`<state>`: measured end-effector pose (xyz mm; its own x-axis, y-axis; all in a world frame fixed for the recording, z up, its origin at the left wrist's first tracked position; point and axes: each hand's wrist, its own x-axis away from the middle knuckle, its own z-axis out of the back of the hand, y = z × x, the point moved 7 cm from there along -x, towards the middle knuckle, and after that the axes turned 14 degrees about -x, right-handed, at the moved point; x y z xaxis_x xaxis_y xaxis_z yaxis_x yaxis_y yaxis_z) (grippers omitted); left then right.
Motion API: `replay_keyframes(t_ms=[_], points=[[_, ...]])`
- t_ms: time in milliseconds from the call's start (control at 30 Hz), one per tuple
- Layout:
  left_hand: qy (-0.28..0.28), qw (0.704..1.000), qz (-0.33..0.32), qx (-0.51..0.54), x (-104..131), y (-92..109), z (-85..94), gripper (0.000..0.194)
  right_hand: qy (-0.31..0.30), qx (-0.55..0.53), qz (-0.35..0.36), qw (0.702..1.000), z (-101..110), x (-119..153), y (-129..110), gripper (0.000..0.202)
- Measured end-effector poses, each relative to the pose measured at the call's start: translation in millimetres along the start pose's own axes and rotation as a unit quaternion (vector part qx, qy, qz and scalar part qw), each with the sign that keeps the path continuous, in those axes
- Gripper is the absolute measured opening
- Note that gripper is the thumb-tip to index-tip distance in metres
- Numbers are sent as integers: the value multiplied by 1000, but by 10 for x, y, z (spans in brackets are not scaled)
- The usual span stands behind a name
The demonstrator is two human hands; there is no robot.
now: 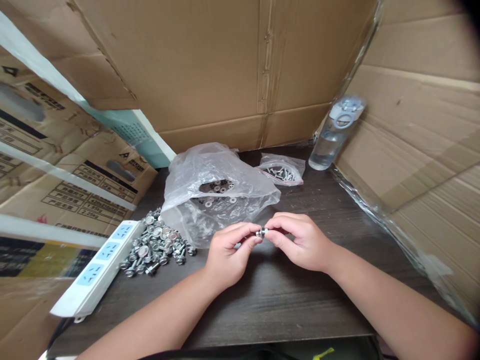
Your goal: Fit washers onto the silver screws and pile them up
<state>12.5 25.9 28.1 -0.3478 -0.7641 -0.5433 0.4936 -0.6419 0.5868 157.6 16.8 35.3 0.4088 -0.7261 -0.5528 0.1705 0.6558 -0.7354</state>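
Observation:
Between my two hands, over the middle of the dark table, is a small metal bolt (261, 233) with a washer or nut on it. My left hand (231, 250) pinches its left end between thumb and fingers. The right end is pinched by my right hand (302, 241). Just behind my left hand lies a clear plastic bag (221, 170), with flat washers (223, 190) showing through its opening. To the left is a pile of bolts (155, 245) with wide heads. A small zip bag (282, 170) of screws lies behind my right hand.
A white power strip (98, 267) lies at the left beside the bolt pile. A water bottle (332, 137) stands at the back right. Cardboard walls (217, 65) surround the dark table (277, 310) at the back and both sides.

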Motion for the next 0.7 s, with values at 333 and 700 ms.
replay_keyframes(t_ms=[333,700], points=[[20,1000,-14,-2,13,1,19,10,4,-24,-6,1000,55,27,14,16],[25,999,-32,-11,10,32,21,11,-7,5,3,1000,-7,5,-3,17]])
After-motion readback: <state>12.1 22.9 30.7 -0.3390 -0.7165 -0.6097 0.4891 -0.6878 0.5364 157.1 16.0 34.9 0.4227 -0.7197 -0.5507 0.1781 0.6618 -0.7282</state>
